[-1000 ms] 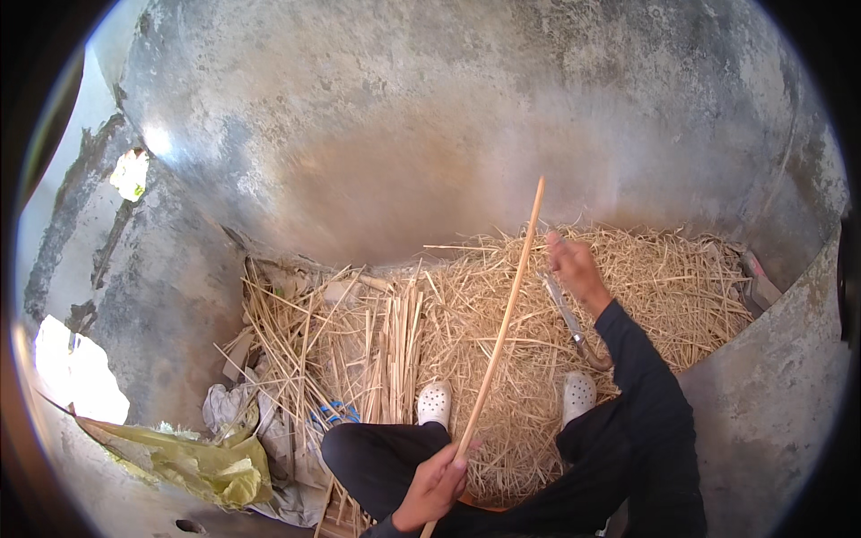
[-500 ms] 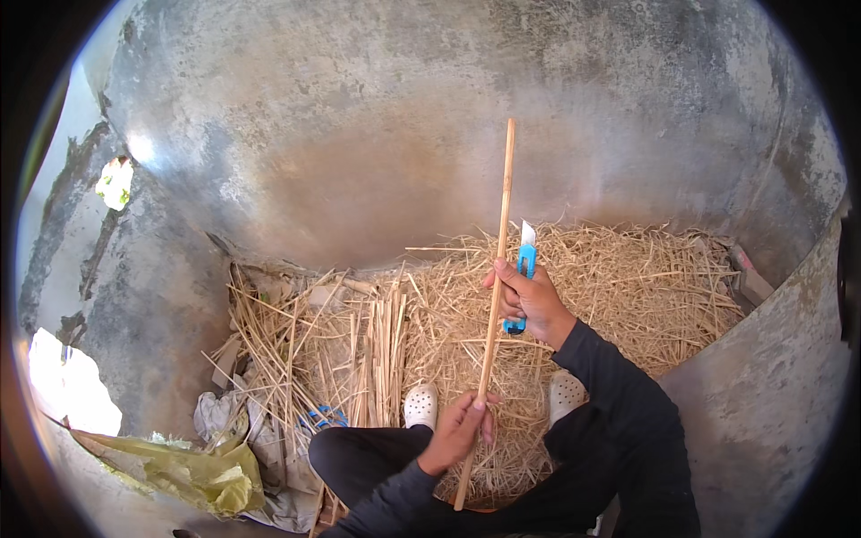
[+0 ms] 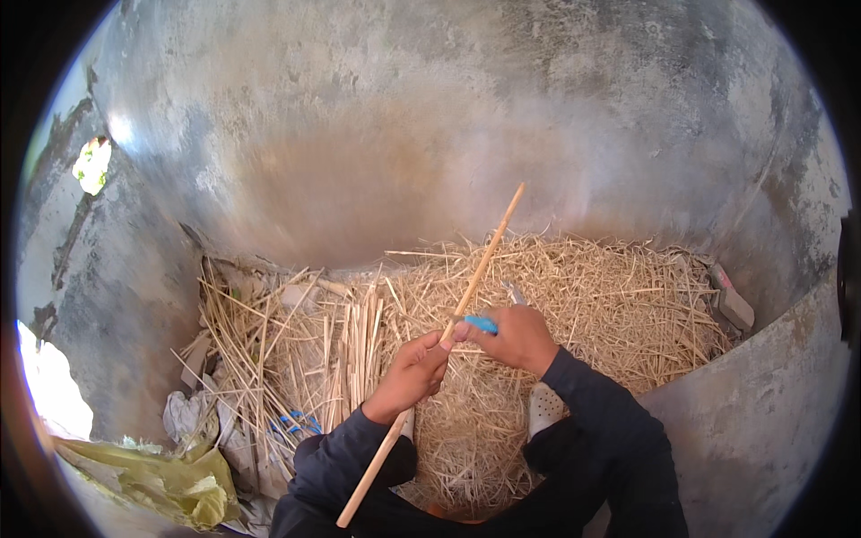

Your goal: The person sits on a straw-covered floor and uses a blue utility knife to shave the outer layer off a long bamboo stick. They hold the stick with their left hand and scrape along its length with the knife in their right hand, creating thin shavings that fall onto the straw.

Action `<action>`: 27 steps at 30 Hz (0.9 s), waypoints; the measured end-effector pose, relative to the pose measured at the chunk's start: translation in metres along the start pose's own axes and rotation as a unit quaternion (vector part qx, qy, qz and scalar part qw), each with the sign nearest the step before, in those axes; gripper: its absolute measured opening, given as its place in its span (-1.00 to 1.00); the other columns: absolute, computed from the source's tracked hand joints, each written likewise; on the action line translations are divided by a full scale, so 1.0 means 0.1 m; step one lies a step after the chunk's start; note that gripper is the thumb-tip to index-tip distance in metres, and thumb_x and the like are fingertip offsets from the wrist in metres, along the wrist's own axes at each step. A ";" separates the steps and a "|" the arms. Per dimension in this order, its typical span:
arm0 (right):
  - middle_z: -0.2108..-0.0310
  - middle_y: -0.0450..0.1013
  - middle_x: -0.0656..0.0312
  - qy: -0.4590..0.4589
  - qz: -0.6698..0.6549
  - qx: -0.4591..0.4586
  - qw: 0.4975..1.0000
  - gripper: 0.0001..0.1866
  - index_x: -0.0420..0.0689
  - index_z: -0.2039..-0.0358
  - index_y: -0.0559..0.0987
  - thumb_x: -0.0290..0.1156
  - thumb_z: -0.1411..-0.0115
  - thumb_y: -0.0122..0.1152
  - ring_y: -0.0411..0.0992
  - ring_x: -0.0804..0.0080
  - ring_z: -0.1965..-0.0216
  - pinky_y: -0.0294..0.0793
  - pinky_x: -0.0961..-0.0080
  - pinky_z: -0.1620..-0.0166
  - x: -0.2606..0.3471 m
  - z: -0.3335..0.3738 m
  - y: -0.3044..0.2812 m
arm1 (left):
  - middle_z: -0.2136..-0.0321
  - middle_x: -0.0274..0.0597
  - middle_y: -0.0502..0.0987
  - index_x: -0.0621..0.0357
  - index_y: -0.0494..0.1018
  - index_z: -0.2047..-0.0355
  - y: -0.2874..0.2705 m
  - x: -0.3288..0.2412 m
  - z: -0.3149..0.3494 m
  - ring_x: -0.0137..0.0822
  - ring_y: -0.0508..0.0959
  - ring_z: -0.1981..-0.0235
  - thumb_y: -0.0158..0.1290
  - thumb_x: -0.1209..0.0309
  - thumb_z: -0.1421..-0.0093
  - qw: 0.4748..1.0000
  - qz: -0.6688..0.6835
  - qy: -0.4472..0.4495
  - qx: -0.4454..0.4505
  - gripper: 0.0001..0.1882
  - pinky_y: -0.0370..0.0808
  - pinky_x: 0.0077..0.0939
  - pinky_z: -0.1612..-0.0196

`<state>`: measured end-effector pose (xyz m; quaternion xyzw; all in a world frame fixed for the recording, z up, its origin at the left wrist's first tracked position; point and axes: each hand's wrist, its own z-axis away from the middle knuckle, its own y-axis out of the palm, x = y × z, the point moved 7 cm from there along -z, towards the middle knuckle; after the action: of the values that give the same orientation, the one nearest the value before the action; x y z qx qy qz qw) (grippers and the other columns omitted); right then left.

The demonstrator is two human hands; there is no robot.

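Observation:
A long, pale wooden stick [image 3: 487, 258] slants from upper right to lower left in front of me. My left hand [image 3: 413, 372] is closed around its middle. Closed on a blue utility knife [image 3: 482, 324], my right hand [image 3: 518, 339] is right beside the left one, its thumb and fingertips at the stick. Most of the knife is hidden by the right hand, and I cannot tell whether its blade touches the stick. The stick's lower end passes over my left sleeve.
Straw and shavings [image 3: 619, 314] cover the floor around my shoes [image 3: 545, 408]. A bundle of split sticks [image 3: 359, 345] lies left, near a yellowish plastic sheet [image 3: 170, 480]. Concrete walls [image 3: 359, 134] stand around, and a brick [image 3: 734, 305] lies far right.
The stick has tilted to the right at its top, and its lower end has swung left. My left hand has slid up it; my right hand has come down beside it, turning the knife.

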<state>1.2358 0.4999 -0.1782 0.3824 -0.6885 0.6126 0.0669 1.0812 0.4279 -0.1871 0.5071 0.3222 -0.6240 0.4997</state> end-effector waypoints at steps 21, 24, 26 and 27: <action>0.80 0.39 0.09 -0.123 0.077 -0.058 0.988 -0.22 -0.13 0.71 0.54 0.42 -0.11 -0.04 0.43 0.12 0.73 0.44 0.17 0.54 0.29 -0.05 0.34 | 0.64 -0.60 0.15 0.21 0.41 -0.04 -0.21 0.04 0.33 -0.70 0.13 0.64 -0.14 0.24 -0.43 0.997 -0.063 0.038 -0.018 -0.66 0.06 -0.71 0.58; 0.80 0.39 0.10 0.045 0.113 -0.015 0.992 -0.23 -0.12 0.71 0.55 0.41 -0.12 -0.04 0.43 0.11 0.73 0.46 0.15 0.49 -0.31 -0.34 0.25 | 0.65 -0.60 0.14 0.22 0.40 -0.05 -0.13 0.11 0.39 -0.70 0.12 0.65 -0.14 0.26 -0.43 0.997 -0.072 0.021 -0.016 -0.66 0.05 -0.71 0.58; 0.79 0.39 0.11 0.031 0.091 -0.034 0.995 -0.26 -0.09 0.70 0.56 0.39 -0.12 -0.01 0.44 0.14 0.72 0.44 0.18 0.52 -0.33 -0.35 0.18 | 0.66 -0.60 0.13 0.22 0.39 -0.05 -0.10 0.08 0.44 -0.70 0.11 0.65 -0.14 0.27 -0.43 0.998 -0.062 0.009 -0.015 -0.67 0.04 -0.71 0.59; 0.79 0.40 0.11 -0.004 0.108 -0.048 0.993 -0.27 -0.09 0.70 0.57 0.39 -0.11 0.01 0.44 0.15 0.72 0.43 0.19 0.54 -0.22 -0.27 0.30 | 0.66 -0.59 0.13 0.22 0.39 -0.05 -0.11 0.09 0.51 -0.70 0.11 0.65 -0.14 0.27 -0.43 0.998 -0.053 0.004 -0.021 -0.67 0.04 -0.71 0.59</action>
<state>1.2230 0.5326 -0.2079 0.3049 -0.7544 0.5811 0.0154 1.0552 0.3826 -0.1826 0.4812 0.3634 -0.6409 0.4749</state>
